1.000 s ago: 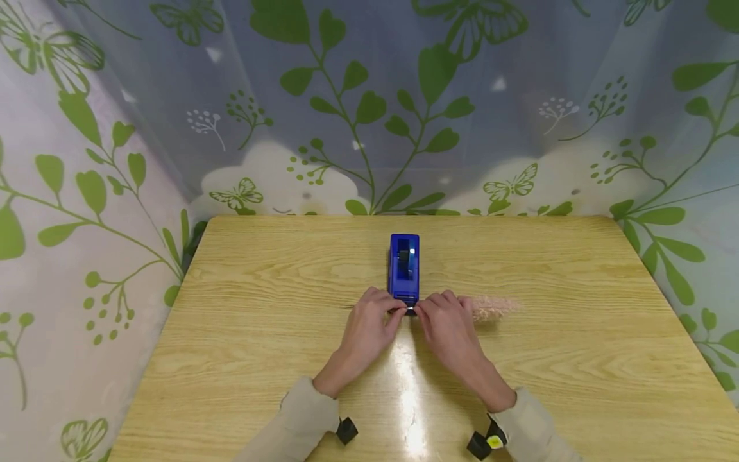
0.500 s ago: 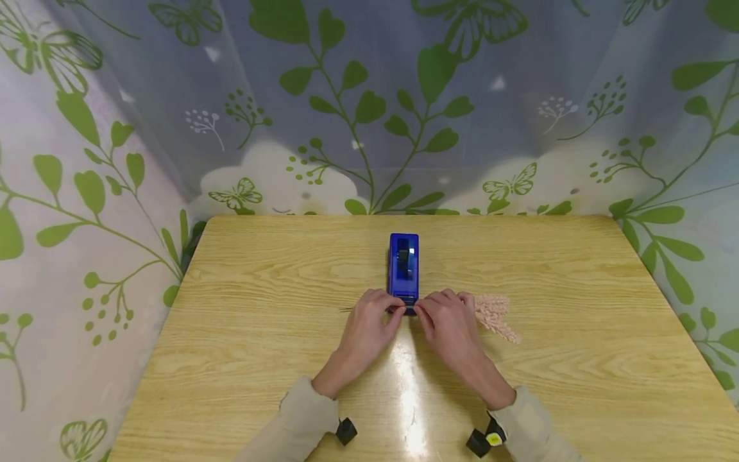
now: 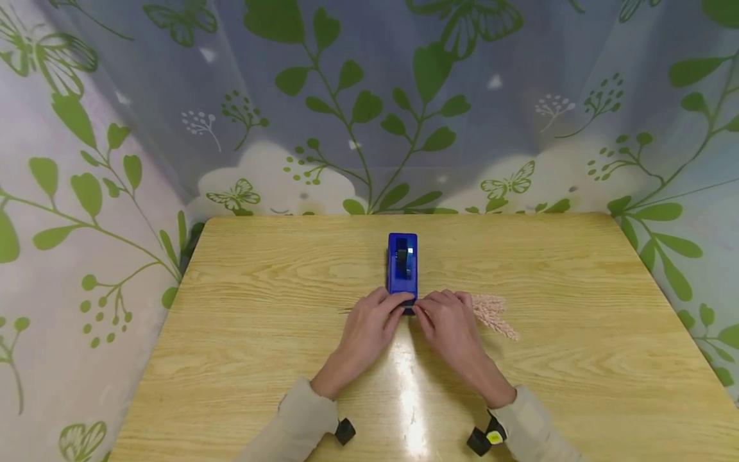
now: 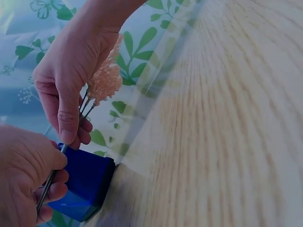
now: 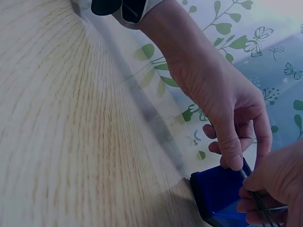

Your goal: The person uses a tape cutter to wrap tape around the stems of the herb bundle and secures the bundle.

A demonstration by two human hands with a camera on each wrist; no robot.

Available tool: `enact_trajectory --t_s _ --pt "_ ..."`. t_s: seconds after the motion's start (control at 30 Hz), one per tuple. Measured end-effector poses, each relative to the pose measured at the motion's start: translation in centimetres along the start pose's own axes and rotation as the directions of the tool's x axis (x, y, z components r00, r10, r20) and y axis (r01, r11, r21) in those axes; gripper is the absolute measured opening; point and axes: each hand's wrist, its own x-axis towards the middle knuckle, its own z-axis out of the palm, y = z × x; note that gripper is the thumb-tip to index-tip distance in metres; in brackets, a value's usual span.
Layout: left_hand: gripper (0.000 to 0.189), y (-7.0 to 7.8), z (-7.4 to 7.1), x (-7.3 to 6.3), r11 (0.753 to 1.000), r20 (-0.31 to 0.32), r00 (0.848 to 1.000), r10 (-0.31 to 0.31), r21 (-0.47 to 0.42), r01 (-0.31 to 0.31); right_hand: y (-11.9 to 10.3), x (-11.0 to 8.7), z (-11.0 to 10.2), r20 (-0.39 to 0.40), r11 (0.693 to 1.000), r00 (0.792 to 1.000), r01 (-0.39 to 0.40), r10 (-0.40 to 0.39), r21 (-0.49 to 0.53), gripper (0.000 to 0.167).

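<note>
A blue tape dispenser (image 3: 402,263) stands on the table in the head view, its front end between my hands. My left hand (image 3: 369,327) pinches dark thin stems (image 4: 46,189) at its front, and its index finger reaches over the dispenser's front edge. My right hand (image 3: 451,328) pinches the same stems just to the right, fingertips close to the left ones. Pink dried-looking flower heads (image 3: 493,314) stick out beyond the right hand, fanned apart. Stem ends show left of the left hand. A short pale strip, likely tape, lies between the fingertips, mostly hidden.
The wood-grain table (image 3: 277,269) extends around the hands. A curtain with green leaves and butterflies (image 3: 369,115) hangs along its back and sides. Black wrist devices (image 3: 478,441) sit at both sleeves.
The pink flower heads have turned and spread toward me. My left index finger has shifted forward and right over the dispenser's front end. The right hand has hardly moved.
</note>
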Motion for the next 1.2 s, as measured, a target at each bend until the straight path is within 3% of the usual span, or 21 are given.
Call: enact_trajectory --t_s 0.27,0.53,0.93,1.2 --pt "0.027 -0.8 0.5 -0.4 0.991 0.063 0.995 -0.076 -0.105 0.082 0.1 0.1 0.3 0.001 1.000 1.000 0.006 -0.006 -0.001 0.005" --pt "0.030 -1.4 0.7 -0.5 0.952 0.130 0.983 -0.129 -0.262 0.159 0.2 0.0 0.7 -0.033 1.000 0.999 0.027 -0.027 -0.015 0.009" --pt "0.032 -1.6 0.8 -0.6 0.906 0.193 0.968 -0.158 -0.361 0.220 0.1 0.0 0.3 0.031 0.999 0.999 0.026 -0.025 -0.038 0.004" --pt "0.034 -1.9 0.7 -0.3 0.894 0.214 0.962 -0.170 -0.378 0.242 0.1 0.1 0.5 0.008 0.998 0.999 0.054 -0.054 -0.025 0.009"
